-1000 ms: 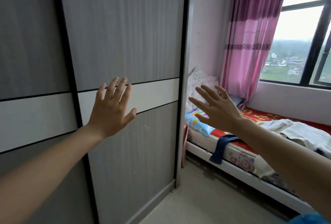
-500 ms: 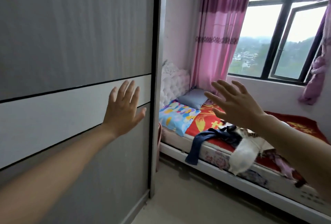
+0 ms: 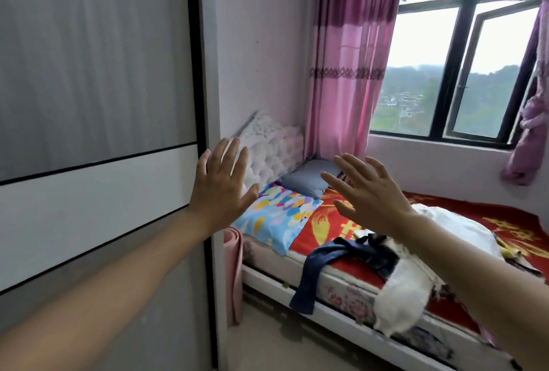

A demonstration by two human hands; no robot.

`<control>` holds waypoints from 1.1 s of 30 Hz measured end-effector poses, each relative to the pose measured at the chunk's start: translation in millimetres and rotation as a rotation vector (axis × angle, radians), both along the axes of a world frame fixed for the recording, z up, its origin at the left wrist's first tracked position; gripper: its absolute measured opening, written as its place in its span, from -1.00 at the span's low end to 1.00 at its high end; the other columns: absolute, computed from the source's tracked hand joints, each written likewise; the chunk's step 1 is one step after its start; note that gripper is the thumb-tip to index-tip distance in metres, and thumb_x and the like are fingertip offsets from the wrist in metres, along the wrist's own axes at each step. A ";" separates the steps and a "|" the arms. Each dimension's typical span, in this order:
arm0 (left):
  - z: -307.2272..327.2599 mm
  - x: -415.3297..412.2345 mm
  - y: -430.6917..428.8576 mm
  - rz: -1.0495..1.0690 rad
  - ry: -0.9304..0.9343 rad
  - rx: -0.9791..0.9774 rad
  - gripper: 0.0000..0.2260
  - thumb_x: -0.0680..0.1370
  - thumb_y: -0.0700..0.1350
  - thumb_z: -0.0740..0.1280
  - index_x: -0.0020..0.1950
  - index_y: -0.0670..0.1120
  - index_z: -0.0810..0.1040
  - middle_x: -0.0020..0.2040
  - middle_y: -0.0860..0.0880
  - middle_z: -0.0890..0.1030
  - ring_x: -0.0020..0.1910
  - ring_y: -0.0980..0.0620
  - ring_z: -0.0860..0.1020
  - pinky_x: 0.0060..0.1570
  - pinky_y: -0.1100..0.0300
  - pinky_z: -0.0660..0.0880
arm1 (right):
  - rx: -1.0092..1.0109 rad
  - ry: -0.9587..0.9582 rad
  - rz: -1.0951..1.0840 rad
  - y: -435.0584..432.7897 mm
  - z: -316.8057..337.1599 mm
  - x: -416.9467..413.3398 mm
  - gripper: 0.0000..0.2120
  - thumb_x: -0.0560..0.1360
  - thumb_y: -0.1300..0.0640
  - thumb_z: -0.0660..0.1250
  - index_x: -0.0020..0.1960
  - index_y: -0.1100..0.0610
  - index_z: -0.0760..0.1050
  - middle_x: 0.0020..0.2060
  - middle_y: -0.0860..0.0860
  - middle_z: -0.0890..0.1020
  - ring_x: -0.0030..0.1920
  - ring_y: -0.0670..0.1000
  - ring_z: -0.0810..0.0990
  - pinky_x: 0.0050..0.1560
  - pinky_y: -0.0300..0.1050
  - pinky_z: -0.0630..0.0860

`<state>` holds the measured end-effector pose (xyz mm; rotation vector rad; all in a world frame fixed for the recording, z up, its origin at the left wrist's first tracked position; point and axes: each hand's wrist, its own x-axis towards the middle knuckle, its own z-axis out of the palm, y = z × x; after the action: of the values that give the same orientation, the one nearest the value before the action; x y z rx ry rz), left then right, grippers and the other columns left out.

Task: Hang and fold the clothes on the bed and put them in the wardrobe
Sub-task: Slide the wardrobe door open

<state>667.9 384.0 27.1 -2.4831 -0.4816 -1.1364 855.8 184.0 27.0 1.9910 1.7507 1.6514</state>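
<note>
I am holding both grips raised, fingers spread and empty. The left grip (image 3: pixel 221 189) is now hovering past the edge of the wardrobe door (image 3: pixel 89 73), off the panel it was covering half a second ago. The navy garment (image 3: pixel 320 263) and white garment (image 3: pixel 404 290) are lying on the bed (image 3: pixel 326 308) below the right grip (image 3: pixel 368 195), showing more fully now.

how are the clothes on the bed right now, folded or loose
Loose, not folded. The dark blue garment trails over the edge of the bed, and the white garment slumps crumpled beside it.
</note>
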 end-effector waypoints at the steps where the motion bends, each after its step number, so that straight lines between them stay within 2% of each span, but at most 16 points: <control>1: -1.2 6.4 4.5 0.010 0.017 0.013 -0.45 0.45 0.06 0.12 0.19 -0.34 0.54 0.22 -0.33 0.51 0.18 -0.34 0.50 0.07 -0.29 0.42 | 0.005 0.013 0.012 8.4 -2.7 8.7 -0.43 0.20 -0.01 0.59 0.16 0.15 0.60 0.12 0.27 0.60 0.10 0.26 0.60 0.00 0.25 0.52; 6: -18.3 20.1 57.8 0.128 0.098 0.001 -0.44 0.45 0.07 0.11 0.19 -0.34 0.54 0.25 -0.33 0.50 0.21 -0.32 0.49 0.10 -0.29 0.40 | -0.018 0.029 0.071 63.9 -21.4 54.5 -0.42 0.20 -0.03 0.58 0.17 0.13 0.60 0.12 0.26 0.60 0.11 0.24 0.60 0.01 0.25 0.52; 10: -29.4 14.1 113.5 0.247 0.091 -0.004 -0.43 0.47 0.07 0.10 0.21 -0.35 0.52 0.26 -0.33 0.48 0.22 -0.34 0.48 0.12 -0.28 0.40 | -0.022 0.026 0.132 122.8 -27.6 73.9 -0.41 0.18 -0.04 0.59 0.17 0.11 0.60 0.12 0.24 0.61 0.11 0.21 0.61 0.01 0.22 0.53; 19: -35.5 -6.7 253.6 0.510 -0.122 -0.069 -0.43 0.48 0.05 0.10 0.25 -0.37 0.47 0.29 -0.38 0.42 0.26 -0.41 0.41 0.14 -0.35 0.34 | -0.081 -0.047 0.365 278.8 -36.3 96.5 -0.43 0.17 -0.09 0.58 0.14 0.04 0.62 0.13 0.17 0.62 0.12 0.14 0.62 0.03 0.16 0.54; 24: -51.4 -18.4 290.3 0.649 -0.136 -0.125 -0.45 0.47 0.02 0.09 0.27 -0.36 0.45 0.32 -0.39 0.39 0.29 -0.42 0.37 0.16 -0.35 0.31 | -0.085 0.069 0.417 347.6 -61.9 96.3 -0.40 0.08 -0.04 0.63 0.09 0.05 0.65 0.10 0.18 0.63 0.07 0.15 0.64 -0.04 0.16 0.57; 29: -69.3 -33.4 311.9 0.740 -0.126 0.038 -0.50 0.44 -0.05 0.11 0.27 -0.31 0.48 0.35 -0.30 0.41 0.34 -0.25 0.33 0.23 -0.20 0.30 | -0.119 0.129 0.566 406.1 -73.6 81.5 -0.39 0.08 0.01 0.63 0.11 0.08 0.63 0.12 0.22 0.61 0.08 0.19 0.63 -0.04 0.18 0.56; 31: -71.4 -33.5 315.5 0.751 -0.143 0.100 -0.51 0.44 -0.07 0.12 0.28 -0.29 0.47 0.36 -0.28 0.41 0.35 -0.21 0.26 0.25 -0.18 0.24 | -0.092 0.153 0.636 423.5 -74.7 70.5 -0.41 0.12 0.04 0.62 0.13 0.10 0.62 0.14 0.24 0.59 0.10 0.22 0.61 -0.02 0.20 0.56; 33: -73.2 -29.7 316.6 0.790 -0.146 0.113 -0.50 0.43 -0.07 0.13 0.30 -0.27 0.46 0.36 -0.28 0.40 0.36 -0.20 0.25 0.26 -0.20 0.29 | -0.082 0.152 0.717 442.5 -75.4 61.8 -0.42 0.15 0.06 0.61 0.15 0.11 0.61 0.16 0.26 0.57 0.12 0.23 0.60 0.00 0.22 0.55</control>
<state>638.2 700.6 -46.1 -1.8163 -1.2532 -0.9576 917.6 626.6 -48.5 1.5722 2.7627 1.5345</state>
